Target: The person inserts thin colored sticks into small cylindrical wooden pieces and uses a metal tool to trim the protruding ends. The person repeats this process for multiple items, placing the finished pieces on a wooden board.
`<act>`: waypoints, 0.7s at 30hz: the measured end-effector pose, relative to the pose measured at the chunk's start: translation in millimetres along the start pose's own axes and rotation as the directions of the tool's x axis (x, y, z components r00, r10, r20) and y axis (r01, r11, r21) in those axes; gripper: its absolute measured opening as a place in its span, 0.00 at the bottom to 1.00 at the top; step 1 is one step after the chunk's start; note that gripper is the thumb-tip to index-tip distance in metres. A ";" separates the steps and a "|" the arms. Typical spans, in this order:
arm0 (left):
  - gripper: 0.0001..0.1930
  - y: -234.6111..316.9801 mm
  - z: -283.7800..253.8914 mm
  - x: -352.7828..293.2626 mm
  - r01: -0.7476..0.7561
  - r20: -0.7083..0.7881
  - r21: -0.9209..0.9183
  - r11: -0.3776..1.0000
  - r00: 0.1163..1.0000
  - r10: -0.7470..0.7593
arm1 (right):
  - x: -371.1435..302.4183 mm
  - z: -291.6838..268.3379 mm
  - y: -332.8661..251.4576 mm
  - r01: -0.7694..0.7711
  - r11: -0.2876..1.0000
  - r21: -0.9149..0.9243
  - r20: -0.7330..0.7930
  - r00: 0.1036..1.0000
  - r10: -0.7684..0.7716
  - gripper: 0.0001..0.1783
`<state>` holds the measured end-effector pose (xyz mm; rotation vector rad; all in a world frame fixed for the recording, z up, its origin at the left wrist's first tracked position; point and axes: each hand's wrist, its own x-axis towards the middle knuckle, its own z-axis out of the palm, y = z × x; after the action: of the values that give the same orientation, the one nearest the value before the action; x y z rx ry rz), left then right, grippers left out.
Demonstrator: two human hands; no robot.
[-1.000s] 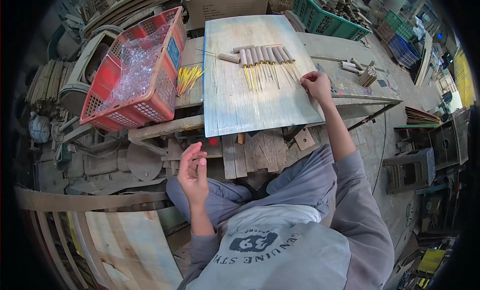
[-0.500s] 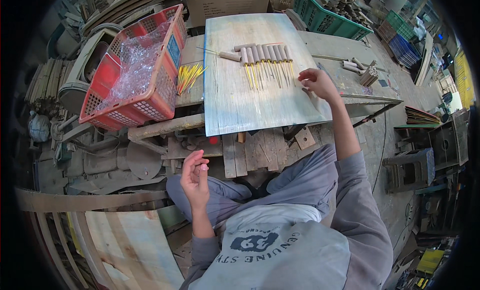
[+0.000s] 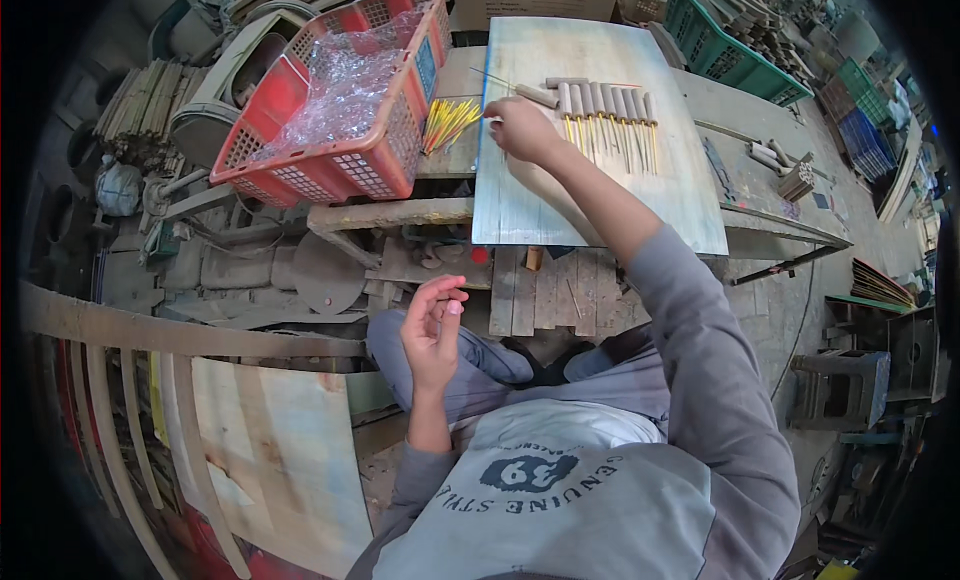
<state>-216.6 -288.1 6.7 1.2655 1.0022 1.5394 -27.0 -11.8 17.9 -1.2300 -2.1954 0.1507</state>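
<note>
My right hand [image 3: 525, 130] reaches over the left edge of a pale wooden board [image 3: 530, 215], close to a pile of thin yellow and red sticks [image 3: 450, 125]. Its fingers curve loosely, slightly apart, with nothing visible in them; the palm side is hidden. On the board lies a row of pale cylindrical handles [image 3: 608, 102], each with a thin yellowish or dark rod pointing toward me. Another handle [image 3: 537, 96] lies at a slant beyond my hand, a thin rod sticking out leftward. My left hand [image 3: 433, 330] is raised above my lap, half curled, thumb apart, holding nothing.
A red plastic crate [image 3: 340, 175] filled with clear bubble wrap [image 3: 335, 90] stands left of the board. Loose cylinders [image 3: 765, 157] and a small bundle [image 3: 797, 182] lie on the table to the right. A green crate of wood pieces [image 3: 735, 55] is at the far right.
My right hand has swung left across the board, from the right end of the handle row to beside the stick pile. My left hand keeps its pose. The whole view has shifted.
</note>
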 end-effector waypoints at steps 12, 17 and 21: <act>0.10 -6.9 -29.9 -26.8 0.075 -0.166 0.042 0.996 0.984 -0.067 | 41.5 -2.0 41.1 0.121 0.993 -0.003 0.345 0.932 -0.113 0.10; 0.10 -14.4 -17.6 -16.2 0.100 -0.115 -0.005 0.995 0.988 -0.100 | 16.5 -42.3 20.1 0.028 0.992 0.125 0.354 0.933 -0.071 0.09; 0.10 -11.6 -10.0 -6.0 0.093 -0.072 -0.020 0.995 0.993 -0.094 | 7.3 -45.3 16.2 0.016 0.934 0.357 0.178 0.980 -0.085 0.09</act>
<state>-224.4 -291.0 -7.5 1.1418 1.0777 1.5272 7.5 -5.4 51.7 -0.9882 -2.2313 0.6389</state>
